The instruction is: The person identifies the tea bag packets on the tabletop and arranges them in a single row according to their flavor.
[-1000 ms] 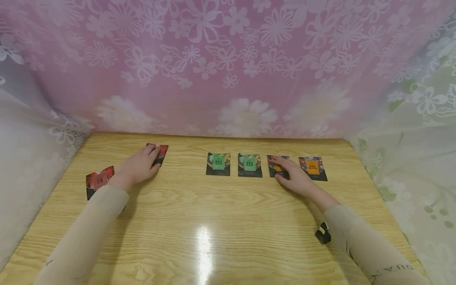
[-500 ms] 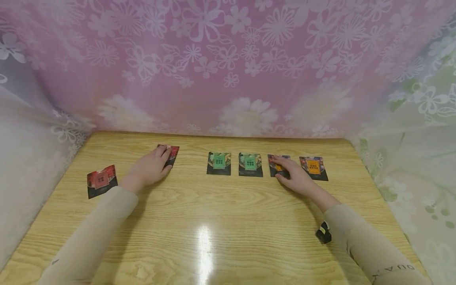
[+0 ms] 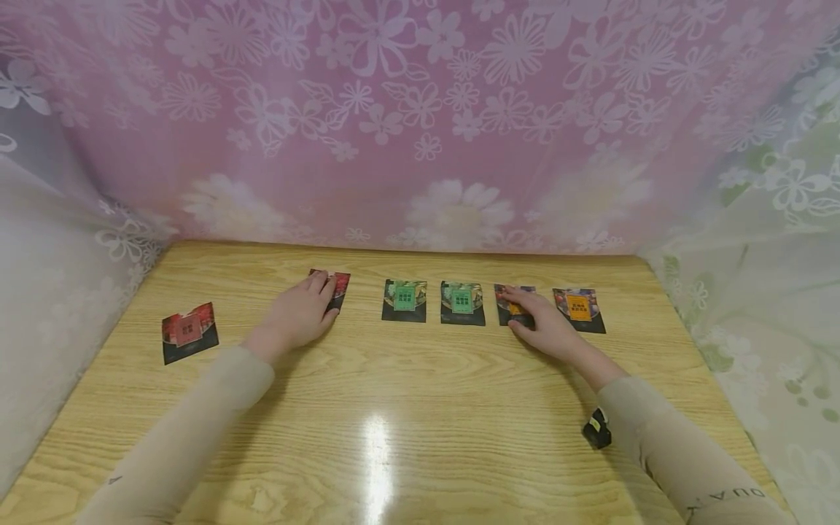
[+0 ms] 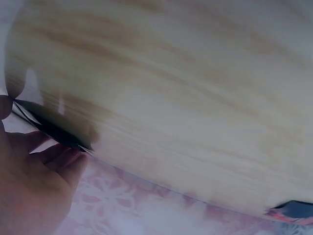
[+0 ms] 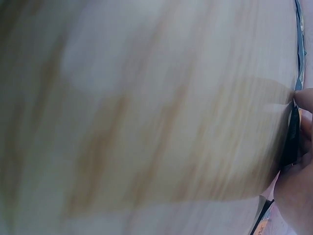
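In the head view my left hand rests on a red and black sachet lying on the table, fingers over its face and thumb by its right edge. The left wrist view catches that sachet's dark edge beside the fingers. My right hand touches an orange-labelled sachet, with fingers across its upper part and thumb at its lower edge. Much of both sachets is hidden under the hands. Between the hands lie two green-labelled sachets, side by side.
Another red sachet lies tilted at the left. A second orange-labelled sachet is just right of my right hand. A small black object sits against the right sleeve. Floral cloth hangs behind the wooden table.
My left hand has slid to the right along the table, and the red sachet beneath it has moved closer to the green ones. My right hand stays in place.
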A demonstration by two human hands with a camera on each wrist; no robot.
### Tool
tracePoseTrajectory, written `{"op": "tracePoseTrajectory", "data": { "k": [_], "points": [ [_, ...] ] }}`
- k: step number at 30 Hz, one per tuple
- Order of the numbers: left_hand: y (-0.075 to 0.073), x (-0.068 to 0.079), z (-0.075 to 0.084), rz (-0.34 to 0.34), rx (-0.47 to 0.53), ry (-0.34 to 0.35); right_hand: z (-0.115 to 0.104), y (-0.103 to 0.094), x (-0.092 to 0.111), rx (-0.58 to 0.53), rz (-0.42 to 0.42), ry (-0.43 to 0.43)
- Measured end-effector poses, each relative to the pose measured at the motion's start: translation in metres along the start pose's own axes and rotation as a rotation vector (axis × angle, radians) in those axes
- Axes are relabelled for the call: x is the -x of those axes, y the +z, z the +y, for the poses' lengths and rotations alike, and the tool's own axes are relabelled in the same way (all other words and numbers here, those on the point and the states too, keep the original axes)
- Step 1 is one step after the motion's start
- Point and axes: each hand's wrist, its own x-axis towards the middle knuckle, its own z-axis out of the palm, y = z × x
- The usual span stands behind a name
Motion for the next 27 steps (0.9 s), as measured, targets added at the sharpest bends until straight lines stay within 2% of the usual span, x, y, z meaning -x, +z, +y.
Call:
{"op": "tracePoseTrajectory", "data": {
  "k": [14, 22, 27],
  "points": [
    [0.001, -0.004, 0.030, 0.012, -0.086, -0.014, -0.001, 0.000, 0.001, -0.005, 0.002, -0.001],
    [0.003, -0.007, 0.035, 0.025, -0.097, -0.042, 0.001, 0.000, 0.000, -0.003, -0.002, -0.005],
    [0.000, -0.003, 0.031, 0.053, -0.081, -0.052, 0.000, 0.000, 0.000, -0.004, -0.005, -0.006]
  ]
}}
